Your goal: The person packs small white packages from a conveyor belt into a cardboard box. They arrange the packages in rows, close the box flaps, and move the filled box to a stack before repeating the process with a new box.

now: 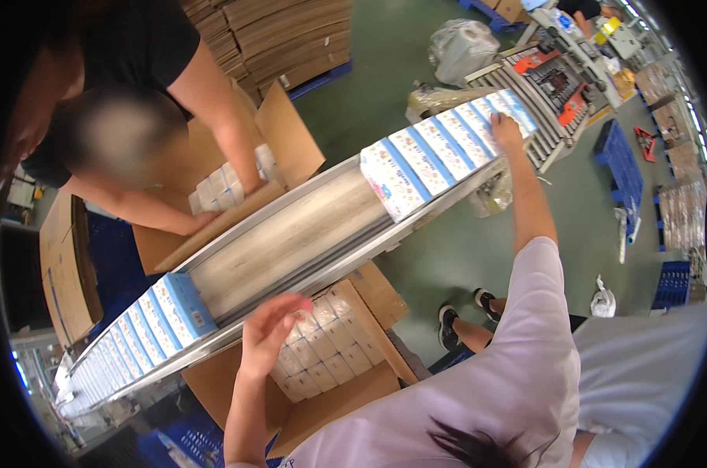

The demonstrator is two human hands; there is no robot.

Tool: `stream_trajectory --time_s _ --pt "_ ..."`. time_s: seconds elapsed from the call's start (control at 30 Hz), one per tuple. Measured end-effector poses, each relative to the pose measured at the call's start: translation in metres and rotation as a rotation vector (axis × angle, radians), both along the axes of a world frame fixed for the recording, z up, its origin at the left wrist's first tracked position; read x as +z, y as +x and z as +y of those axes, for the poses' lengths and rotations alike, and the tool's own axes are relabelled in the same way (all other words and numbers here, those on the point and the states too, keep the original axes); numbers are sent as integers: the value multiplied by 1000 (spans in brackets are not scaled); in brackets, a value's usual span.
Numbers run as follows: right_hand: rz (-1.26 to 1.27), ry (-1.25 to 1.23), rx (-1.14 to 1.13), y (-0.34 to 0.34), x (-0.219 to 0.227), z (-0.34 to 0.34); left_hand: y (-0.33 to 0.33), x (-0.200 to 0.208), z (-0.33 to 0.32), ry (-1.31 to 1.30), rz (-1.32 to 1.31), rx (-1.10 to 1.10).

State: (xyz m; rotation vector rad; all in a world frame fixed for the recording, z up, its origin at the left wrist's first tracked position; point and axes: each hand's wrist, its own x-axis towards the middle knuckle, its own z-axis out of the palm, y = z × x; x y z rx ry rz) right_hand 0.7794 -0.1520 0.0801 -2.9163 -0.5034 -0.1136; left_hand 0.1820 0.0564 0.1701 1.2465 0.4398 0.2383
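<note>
A row of white-and-blue packs [435,152], which look like tissue packs, stands side by side at the upper end of a conveyor [283,222]. My right hand [508,131] is closed over the far end of that row, arm stretched out. Raised in the air near the conveyor's near rail, my left hand [269,334] is empty, its fingers loosely bent and apart. Below it is an open carton [381,384] holding several clear-wrapped white packs [326,343]. Another row of the white-and-blue packs [155,321] sits at the conveyor's lower left end.
Across the conveyor, a co-worker's hands [254,183] reach into another open carton [291,136] with packs. Stacked flat cardboard [287,35] stands behind. A roller section [552,148] continues at the upper right. Someone's grey shirt [642,374] is close at my right.
</note>
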Motion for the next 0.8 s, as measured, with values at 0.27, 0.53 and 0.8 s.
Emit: stream_trajectory --time_s 0.27,0.53,0.8 --pt "603 84 355 -154 31 106 71 -52 67 279 607 328" --pt "614 506 581 -223 35 108 79 -52 61 408 666 472" --pt "-10 625 607 -330 174 7 -50 54 -10 385 58 700"
